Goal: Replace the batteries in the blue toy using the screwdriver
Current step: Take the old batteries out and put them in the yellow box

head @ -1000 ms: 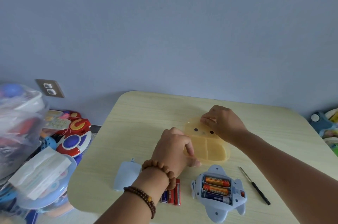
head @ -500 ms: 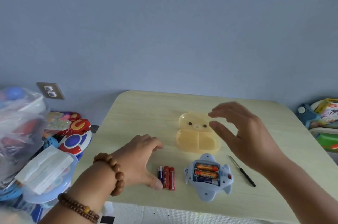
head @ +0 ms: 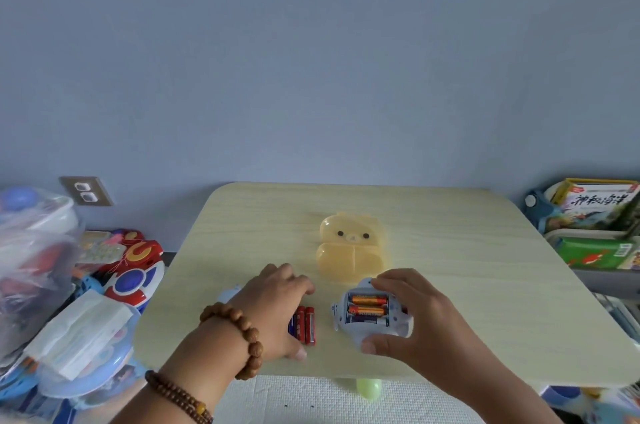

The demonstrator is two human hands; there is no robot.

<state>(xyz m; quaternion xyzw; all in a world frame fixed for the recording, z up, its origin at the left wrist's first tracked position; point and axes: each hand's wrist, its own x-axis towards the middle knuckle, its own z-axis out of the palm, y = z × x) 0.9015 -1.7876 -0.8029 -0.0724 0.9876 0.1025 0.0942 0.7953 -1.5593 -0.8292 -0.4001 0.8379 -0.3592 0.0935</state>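
The blue toy (head: 369,319) lies belly-up near the table's front edge, its battery bay uncovered with two orange batteries and a darker one inside. My right hand (head: 412,323) wraps around it, fingers over the far end and thumb at the near end. Three loose red and blue batteries (head: 306,324) lie side by side just left of the toy. My left hand (head: 273,313) rests over them, fingers spread. The pale blue battery cover (head: 227,294) peeks out behind my left wrist. The screwdriver is hidden behind my right hand.
A translucent yellow bear-shaped box (head: 351,249) sits shut behind the toy. The light wooden table (head: 485,268) has rounded corners. Toys and a plastic bag (head: 31,268) crowd the floor at left; books and bins (head: 595,226) stand at right.
My right hand came down from above the yellow box and closed around the blue toy. My left hand slid right over the loose batteries. The camera view tilted and shifted.
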